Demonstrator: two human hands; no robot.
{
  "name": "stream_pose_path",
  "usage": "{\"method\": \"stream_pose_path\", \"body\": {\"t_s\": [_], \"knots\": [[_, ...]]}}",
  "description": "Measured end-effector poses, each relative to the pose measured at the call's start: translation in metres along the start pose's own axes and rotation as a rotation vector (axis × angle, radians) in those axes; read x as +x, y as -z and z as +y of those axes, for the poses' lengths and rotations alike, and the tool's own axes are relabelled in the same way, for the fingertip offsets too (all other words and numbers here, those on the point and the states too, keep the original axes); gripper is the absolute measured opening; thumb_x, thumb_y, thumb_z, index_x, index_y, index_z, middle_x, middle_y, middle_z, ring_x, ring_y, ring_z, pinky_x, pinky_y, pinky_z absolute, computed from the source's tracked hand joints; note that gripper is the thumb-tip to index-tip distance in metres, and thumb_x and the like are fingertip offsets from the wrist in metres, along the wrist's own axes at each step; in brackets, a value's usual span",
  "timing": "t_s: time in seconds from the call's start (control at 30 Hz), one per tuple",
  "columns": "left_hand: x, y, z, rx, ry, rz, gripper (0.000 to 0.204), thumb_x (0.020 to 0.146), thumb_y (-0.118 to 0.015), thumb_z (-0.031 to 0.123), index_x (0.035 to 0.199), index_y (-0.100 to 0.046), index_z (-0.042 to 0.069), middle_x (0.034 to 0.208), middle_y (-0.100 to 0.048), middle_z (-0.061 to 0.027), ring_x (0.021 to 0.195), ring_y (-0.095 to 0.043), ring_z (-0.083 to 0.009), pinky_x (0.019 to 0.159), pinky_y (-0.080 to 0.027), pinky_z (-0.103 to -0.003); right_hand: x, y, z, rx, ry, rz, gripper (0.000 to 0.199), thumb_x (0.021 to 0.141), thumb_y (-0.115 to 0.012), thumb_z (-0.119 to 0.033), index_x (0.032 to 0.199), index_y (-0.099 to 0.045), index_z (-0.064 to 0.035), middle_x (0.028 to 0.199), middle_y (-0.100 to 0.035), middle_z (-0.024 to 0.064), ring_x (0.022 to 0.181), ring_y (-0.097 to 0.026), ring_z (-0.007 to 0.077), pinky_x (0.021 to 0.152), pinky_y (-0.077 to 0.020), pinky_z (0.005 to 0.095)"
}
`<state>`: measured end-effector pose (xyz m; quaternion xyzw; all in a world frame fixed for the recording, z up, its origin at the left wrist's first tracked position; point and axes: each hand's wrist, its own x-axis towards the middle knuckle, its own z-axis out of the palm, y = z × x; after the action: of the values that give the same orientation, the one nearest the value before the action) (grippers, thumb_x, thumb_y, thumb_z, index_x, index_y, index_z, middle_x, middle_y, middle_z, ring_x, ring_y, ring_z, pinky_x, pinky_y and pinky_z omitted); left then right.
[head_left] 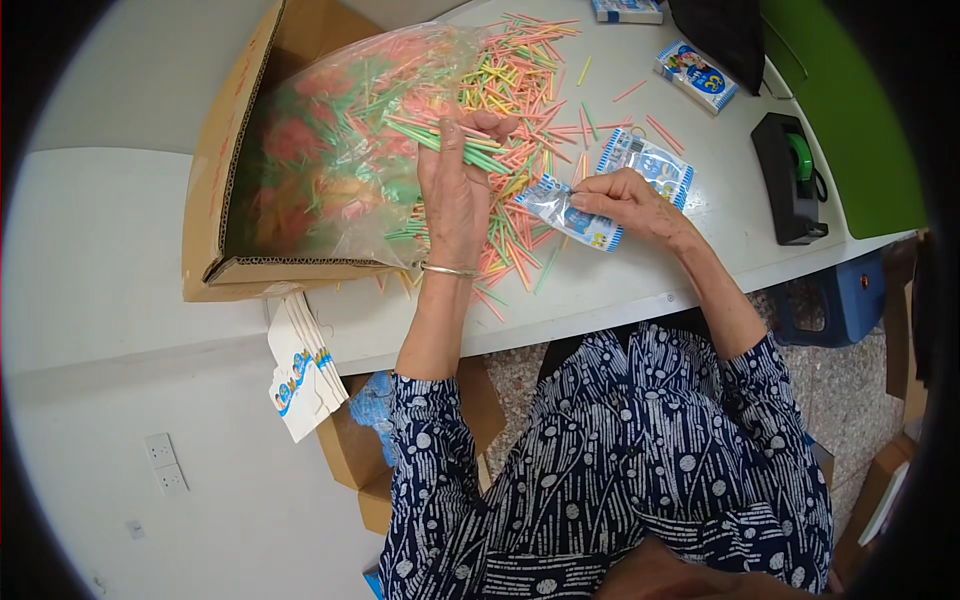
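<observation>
A bundle of thin pink, green and yellow sticks [473, 152] lies across my left hand [460, 185], gripped under the thumb. To its right, my right hand [635, 203] pinches the edge of a small blue-and-clear plastic packet [575, 214]. Whether sticks are inside that packet I cannot tell. Beneath and beyond the right hand lies another blue-and-white packet [655, 165], flat on the table. Loose coloured sticks [515, 90] form a heap around and behind my left hand.
A cardboard box [222, 180] on the left holds a large clear bag [340, 130] of sticks spilling onto the white table [640, 275]. A black tape dispenser [785, 180] stands at right. Farther back are a small printed box [697, 76] and a black cloth-like item [722, 40].
</observation>
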<state>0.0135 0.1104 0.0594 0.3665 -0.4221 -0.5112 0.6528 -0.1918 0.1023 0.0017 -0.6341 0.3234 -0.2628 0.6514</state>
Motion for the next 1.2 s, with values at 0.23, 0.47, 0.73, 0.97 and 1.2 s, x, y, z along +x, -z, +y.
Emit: {"method": "stream_pose_path", "body": {"t_s": [0.23,0.47,0.73,0.97,1.2], "knots": [[-0.023,-0.013,-0.005,0.205,0.017,-0.096,0.041,0.101,-0.039,0.033,0.101,-0.055,-0.005,0.101,-0.063,-0.0143,0.092,-0.061,-0.0175,0.081,-0.05,-0.031,-0.001,-0.005,-0.007,0.104,0.009,-0.022,0.028,0.092,-0.06,-0.028,0.088,-0.069,-0.002,0.068,-0.057,-0.006,0.062,-0.045,0.0007,0.054,-0.0346,0.0196],[-0.034,-0.014,-0.01,0.222,0.028,-0.129,0.044,0.101,-0.038,0.033,0.106,-0.056,-0.007,0.103,-0.063,-0.0146,0.094,-0.059,-0.0159,0.085,-0.047,-0.029,-0.001,0.001,0.003,0.082,-0.027,-0.024,0.028,0.092,-0.06,-0.028,0.09,-0.07,-0.002,0.069,-0.057,-0.0059,0.063,-0.045,0.0005,0.055,-0.035,0.0194],[-0.039,-0.014,-0.011,0.199,0.121,-0.152,0.042,0.1,-0.042,0.032,0.108,-0.056,-0.007,0.112,-0.062,-0.0171,0.096,-0.061,-0.017,0.087,-0.049,-0.032,-0.002,-0.003,-0.003,0.113,0.013,-0.001,0.028,0.092,-0.06,-0.028,0.092,-0.07,-0.0018,0.069,-0.06,-0.0047,0.064,-0.048,0.0007,0.054,-0.0356,0.02],[-0.029,0.002,-0.009,0.293,0.245,-0.274,0.041,0.099,-0.045,0.034,0.115,-0.053,-0.003,0.114,-0.061,-0.0145,0.095,-0.061,-0.0179,0.082,-0.051,-0.032,0.011,-0.005,0.002,0.057,0.117,0.05,0.026,0.093,-0.058,-0.021,0.092,-0.065,0.0037,0.076,-0.057,-0.0012,0.072,-0.049,0.0039,0.063,-0.0391,0.0214],[-0.006,0.034,-0.006,0.199,0.011,0.025,0.039,0.099,-0.046,0.034,0.123,-0.05,0.003,0.117,-0.055,-0.007,0.109,-0.052,-0.0144,0.091,-0.043,-0.029,0.044,-0.012,0.006,-0.043,0.365,0.164,0.027,0.092,-0.059,-0.024,0.085,-0.064,0.0017,0.068,-0.051,0.0003,0.064,-0.046,0.0063,0.057,-0.037,0.0247]]}}
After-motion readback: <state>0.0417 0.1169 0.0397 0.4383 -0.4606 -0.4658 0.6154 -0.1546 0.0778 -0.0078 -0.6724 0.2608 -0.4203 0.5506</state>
